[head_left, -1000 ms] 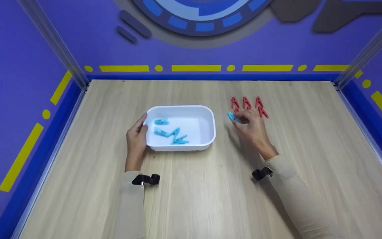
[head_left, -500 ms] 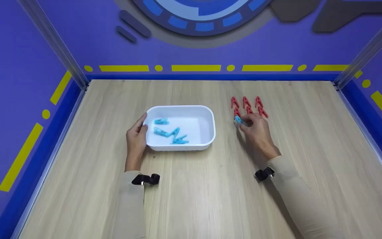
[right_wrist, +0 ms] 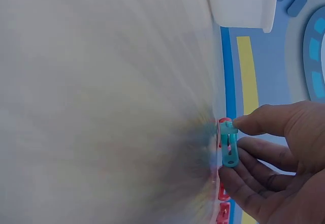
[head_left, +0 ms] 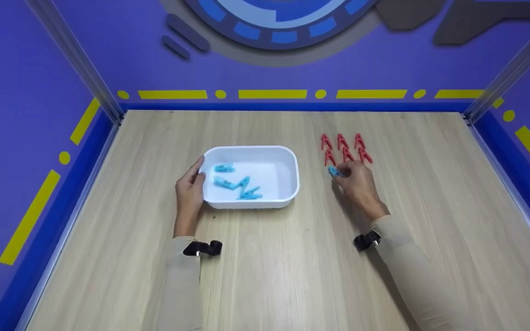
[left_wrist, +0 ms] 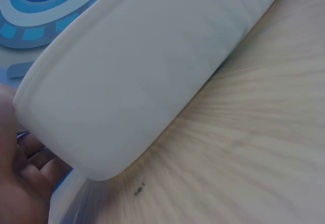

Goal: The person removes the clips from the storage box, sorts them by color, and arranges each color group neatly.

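My left hand (head_left: 189, 191) grips the left end of a white plastic tub (head_left: 292, 177), thumb over the rim. Inside the tub lie several light blue clothespins (head_left: 223, 182), mostly toward its left and front. Between thumb and fingers my right hand (head_left: 357, 181) pinches another light blue clothespin (head_left: 333, 171), which the right wrist view also shows (right_wrist: 229, 145). This clothespin is at the tabletop, just in front of the left end of two rows of red clothespins (head_left: 342, 141). Whether it touches the table I cannot tell.
The wooden table (head_left: 256, 266) is walled by blue panels (head_left: 265, 73) at the back and both sides. A small dark mark (left_wrist: 139, 189) shows on the wood near the tub's front left corner.
My right hand has drawn slightly right and toward me with the blue clothespin, uncovering the front row of red clothespins. My left hand and the tub have stayed put.
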Available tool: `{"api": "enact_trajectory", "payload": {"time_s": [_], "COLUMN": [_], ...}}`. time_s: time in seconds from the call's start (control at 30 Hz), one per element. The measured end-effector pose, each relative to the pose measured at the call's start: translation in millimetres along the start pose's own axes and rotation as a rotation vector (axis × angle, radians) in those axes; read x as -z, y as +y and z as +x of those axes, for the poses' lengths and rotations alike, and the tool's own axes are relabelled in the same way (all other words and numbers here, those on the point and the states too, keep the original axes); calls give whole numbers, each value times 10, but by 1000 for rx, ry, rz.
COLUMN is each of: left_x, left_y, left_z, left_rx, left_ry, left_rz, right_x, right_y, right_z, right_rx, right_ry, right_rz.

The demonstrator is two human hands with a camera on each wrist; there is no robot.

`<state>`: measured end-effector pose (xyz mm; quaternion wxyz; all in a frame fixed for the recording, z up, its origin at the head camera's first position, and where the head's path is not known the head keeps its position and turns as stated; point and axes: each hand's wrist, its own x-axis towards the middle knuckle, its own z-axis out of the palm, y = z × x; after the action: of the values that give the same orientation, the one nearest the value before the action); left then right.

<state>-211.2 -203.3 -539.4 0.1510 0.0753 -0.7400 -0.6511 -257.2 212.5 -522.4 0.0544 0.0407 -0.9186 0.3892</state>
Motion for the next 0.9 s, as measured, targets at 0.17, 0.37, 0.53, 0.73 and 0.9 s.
{"api": "enact_trajectory", "payload": {"time_s": [0.17,0.37,0.53,0.73,0.9], "left_x": [-2,-1,5,1,-5], "left_y": [13,19,13,31,42], "left_z": [-4,-8,-2,-12,-12], "left_rx": [1,2,-19,16,24], "left_ry": [1,1,7,-4,-6], "left_rz": [0,2,-21,-15,-22], "right_x": [-11,-28,-42,-56,-60], "right_y": [1,5,1,-2,1], "right_z": [19,34,50,74,77], "right_rx": [-9,-4,-15,-32,-35], "right_ry": [-14,-16,-13,-14,-18], "right_rz": [-19,-26,-26,-4,0]}}
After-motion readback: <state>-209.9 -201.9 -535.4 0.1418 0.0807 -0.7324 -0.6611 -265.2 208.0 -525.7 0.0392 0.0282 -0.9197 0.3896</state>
